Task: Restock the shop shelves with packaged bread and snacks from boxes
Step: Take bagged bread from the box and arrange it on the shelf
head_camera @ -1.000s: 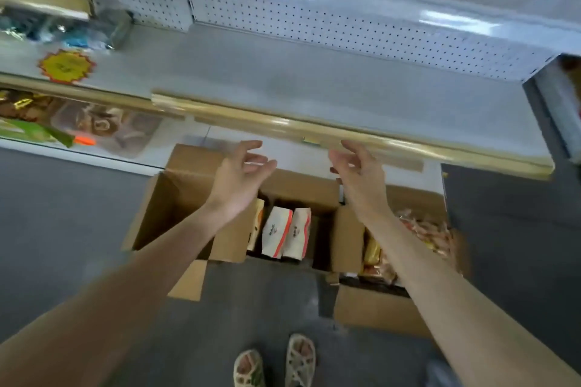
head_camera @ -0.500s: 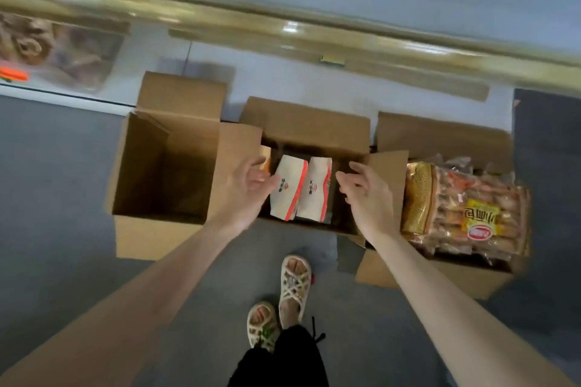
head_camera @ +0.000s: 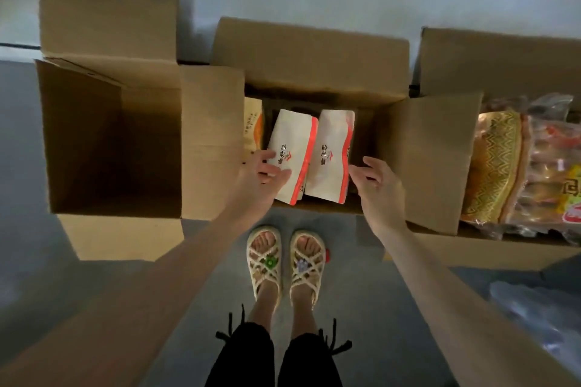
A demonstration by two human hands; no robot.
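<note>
1. While both hands reach into the middle box (head_camera: 309,50), the left hand (head_camera: 262,177) has its fingers (head_camera: 273,169) spread and laid on the face of the left white-and-red packet (head_camera: 290,155), not closed round it; the right hand (head_camera: 379,184) has loose, parted fingers (head_camera: 360,171) at the edge of the right white-and-red packet (head_camera: 331,155), and whether they touch it cannot be told. Neither hand grips anything yet.
2. Item: two packets, standing tilted, side by side and touching. Risk: pressed from both sides as a pair, the smooth wrappers may slide on each other, and one could drop back into the box.
3. Item: orange-printed packet (head_camera: 253,127), at the box's left wall, just beside the left packet. Risk: it may be dragged or tipped by the left hand's knuckles on the lift.
4. Item: side flap (head_camera: 435,160), standing up near the right wrist. Risk: the forearm may catch it and shift the box.
5. Item: right box with clear bread bags (head_camera: 540,166), heaped above its rim. Risk: a nudge to the shared flap may tumble a bag to the floor (head_camera: 201,286).
6. Item: left box (head_camera: 110,141), apparently empty. No hazard noted.
7. Item: sandalled feet (head_camera: 284,264), close under the box edge. Risk: a dropped packet would land there.
</note>
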